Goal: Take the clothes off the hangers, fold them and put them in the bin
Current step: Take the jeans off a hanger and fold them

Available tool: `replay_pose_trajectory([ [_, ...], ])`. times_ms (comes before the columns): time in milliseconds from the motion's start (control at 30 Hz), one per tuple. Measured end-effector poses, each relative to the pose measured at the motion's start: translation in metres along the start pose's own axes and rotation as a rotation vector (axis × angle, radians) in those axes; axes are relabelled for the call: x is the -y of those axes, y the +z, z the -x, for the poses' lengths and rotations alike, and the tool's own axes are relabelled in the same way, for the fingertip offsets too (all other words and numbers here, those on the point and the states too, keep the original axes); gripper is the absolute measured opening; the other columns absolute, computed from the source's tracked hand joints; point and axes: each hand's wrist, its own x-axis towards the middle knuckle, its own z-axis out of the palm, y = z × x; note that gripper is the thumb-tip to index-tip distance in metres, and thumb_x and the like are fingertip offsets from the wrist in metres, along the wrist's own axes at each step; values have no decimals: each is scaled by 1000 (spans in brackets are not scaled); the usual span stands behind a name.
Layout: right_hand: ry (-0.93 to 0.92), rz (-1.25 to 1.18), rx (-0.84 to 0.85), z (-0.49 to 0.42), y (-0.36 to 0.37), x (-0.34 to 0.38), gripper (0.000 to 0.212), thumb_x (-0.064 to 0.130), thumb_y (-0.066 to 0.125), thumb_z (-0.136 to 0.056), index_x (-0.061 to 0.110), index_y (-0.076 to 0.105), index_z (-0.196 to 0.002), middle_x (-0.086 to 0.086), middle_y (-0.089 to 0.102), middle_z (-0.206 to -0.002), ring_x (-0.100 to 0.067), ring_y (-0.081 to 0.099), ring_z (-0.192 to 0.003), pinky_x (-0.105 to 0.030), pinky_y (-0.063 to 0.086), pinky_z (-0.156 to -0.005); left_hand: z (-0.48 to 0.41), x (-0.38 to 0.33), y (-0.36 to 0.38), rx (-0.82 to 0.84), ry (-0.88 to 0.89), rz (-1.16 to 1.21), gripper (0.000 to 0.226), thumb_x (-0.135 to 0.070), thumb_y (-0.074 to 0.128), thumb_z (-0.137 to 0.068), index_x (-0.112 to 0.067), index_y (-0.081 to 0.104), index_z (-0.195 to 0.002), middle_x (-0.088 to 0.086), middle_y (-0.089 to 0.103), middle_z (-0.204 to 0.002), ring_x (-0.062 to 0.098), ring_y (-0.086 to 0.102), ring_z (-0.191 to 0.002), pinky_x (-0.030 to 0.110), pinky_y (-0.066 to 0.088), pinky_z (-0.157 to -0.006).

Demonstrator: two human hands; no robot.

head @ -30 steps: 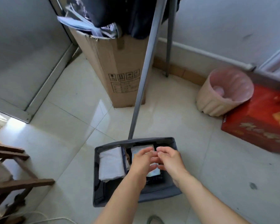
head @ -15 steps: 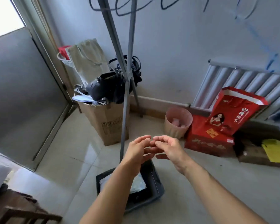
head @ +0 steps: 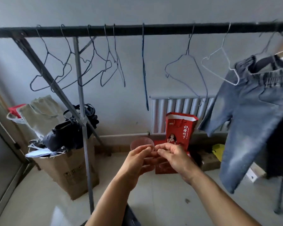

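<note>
Both hands are empty — the left hand (head: 137,158) and right hand (head: 173,156) loosely curled, fingertips nearly meeting, free to reach. The faded blue denim jeans (head: 250,115) hang at the black rail's (head: 137,29) right end, likely next.

jeans (head: 252,121): faded blue denim | rail (head: 137,29): black | gift bag (head: 180,129): red, white lettering | box (head: 69,170): brown cardboard | handbag (head: 64,136): black | wall (head: 129,10): pale grey
</note>
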Motion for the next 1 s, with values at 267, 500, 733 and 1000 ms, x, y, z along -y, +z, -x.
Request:
replay_pose_trajectory([
  [267, -64, 110, -201, 7, -148, 8, 16, 20, 54, -98, 22, 69, -100, 0, 74, -92, -12, 69, -88, -19, 52, -69, -37, -21, 144, 153, 31, -6, 19, -23, 53, -100, -19, 68, -112, 9, 75, -99, 26, 72, -96, 43, 57, -91],
  [500, -314, 180, -524, -12, -267, 43, 23, 13, 55, -96, 10, 66, -76, -1, 62, -52, -6, 51, -43, -25, 43, -52, -66, -57, 250, 261, 114, 2, 17, -22, 54, -100, -15, 65, -111, 6, 73, -95, 22, 66, -85, 33, 53, -78],
  [733, -579, 507, -851, -34, -345, 106, 15, 14, 53, -94, 12, 68, -92, 2, 66, -82, -17, 61, -76, -27, 43, -67, -88, -98, 315, 280, 214, -56, 28, -19, 51, -101, -12, 56, -128, 11, 71, -113, 19, 69, -87, 36, 55, -83],
  [1000, -130, 777, -737, -93, -391, 111, 27, 21, 42, -93, 8, 53, -113, -19, 60, -117, -40, 53, -112, -43, 48, -89, -99, -127, 341, 290, 284, -98, 29, -21, 53, -100, -17, 52, -129, 7, 69, -116, 24, 69, -98, 35, 56, -82],
])
